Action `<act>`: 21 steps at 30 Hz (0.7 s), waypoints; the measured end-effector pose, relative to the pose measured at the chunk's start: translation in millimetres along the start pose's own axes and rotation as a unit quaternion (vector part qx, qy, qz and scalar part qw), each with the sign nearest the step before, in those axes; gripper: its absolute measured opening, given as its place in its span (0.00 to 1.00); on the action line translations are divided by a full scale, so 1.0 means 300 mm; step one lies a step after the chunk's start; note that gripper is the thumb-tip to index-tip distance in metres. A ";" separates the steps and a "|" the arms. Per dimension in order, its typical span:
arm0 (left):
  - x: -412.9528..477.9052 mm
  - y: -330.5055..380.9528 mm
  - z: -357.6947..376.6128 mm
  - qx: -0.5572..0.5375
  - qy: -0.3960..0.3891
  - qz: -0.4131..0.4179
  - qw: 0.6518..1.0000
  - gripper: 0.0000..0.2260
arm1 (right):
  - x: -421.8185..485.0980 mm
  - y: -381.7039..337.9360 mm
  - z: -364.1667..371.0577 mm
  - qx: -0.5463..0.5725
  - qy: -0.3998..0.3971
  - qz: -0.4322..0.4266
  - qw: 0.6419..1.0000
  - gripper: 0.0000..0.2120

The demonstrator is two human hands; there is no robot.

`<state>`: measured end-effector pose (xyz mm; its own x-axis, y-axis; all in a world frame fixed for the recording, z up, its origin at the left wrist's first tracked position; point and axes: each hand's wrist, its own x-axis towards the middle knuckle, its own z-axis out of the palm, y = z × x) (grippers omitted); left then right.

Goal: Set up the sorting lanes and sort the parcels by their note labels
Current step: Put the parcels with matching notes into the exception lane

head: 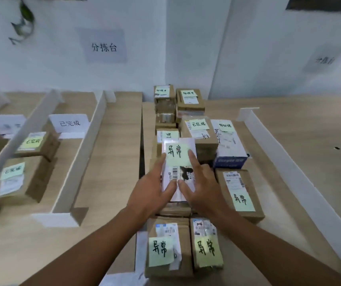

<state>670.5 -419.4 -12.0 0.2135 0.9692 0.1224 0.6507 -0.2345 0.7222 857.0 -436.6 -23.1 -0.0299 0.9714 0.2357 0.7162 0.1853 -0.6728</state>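
A white parcel (178,162) with a yellow note reading 异常 lies on top of the brown parcels in the middle pile. My left hand (153,188) grips its left side, thumb lying on its top. My right hand (200,186) holds its right side, index finger stretched up beside the note. Two brown parcels (167,252) (205,250) with 异常 notes lie nearest me, and a third (240,195) lies to the right. Two brown parcels (18,180) (36,145) sit in the left lane behind the sign 已完成 (69,123).
White divider boards (82,153) (295,162) mark the lanes on two wooden tables with a gap (141,141) between them. More parcels, among them a blue and white box (228,145), are stacked at the back of the pile. A paper sign (103,46) hangs on the wall.
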 end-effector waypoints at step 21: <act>-0.811 -1.059 -1.442 0.104 0.240 -0.145 0.954 0.25 | -0.003 -1.542 1.305 0.092 -0.136 -0.215 0.963 0.33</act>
<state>96.5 -548.5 23.2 -0.3243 0.9062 0.2714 0.7725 0.0881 0.6289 252.9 -465.0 13.3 -0.4955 0.7974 0.3445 0.4624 0.5779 -0.6725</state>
